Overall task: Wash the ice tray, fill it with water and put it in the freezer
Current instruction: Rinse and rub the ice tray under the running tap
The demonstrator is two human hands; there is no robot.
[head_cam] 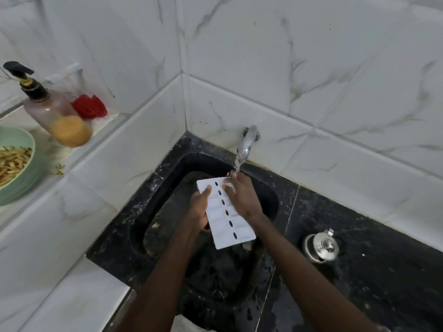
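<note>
We hold the tray [236,232] over the sink [167,188], its far end just under the running tap [248,142]. Our left hand [200,207] grips the left edge, thumb on top; the fingers underneath are hidden. Our right hand [242,197] clasps the far end with its fingers bent over the top face, right where the stream lands.

The washing looks under way, and the risks are mostly about water. The tray is wet and smooth, so a loose grip could drop it into the grimy sink. The stream hitting the flat face may splash onto the counter [359,271]. The near end sits clear of the water and could go unrinsed.
</note>
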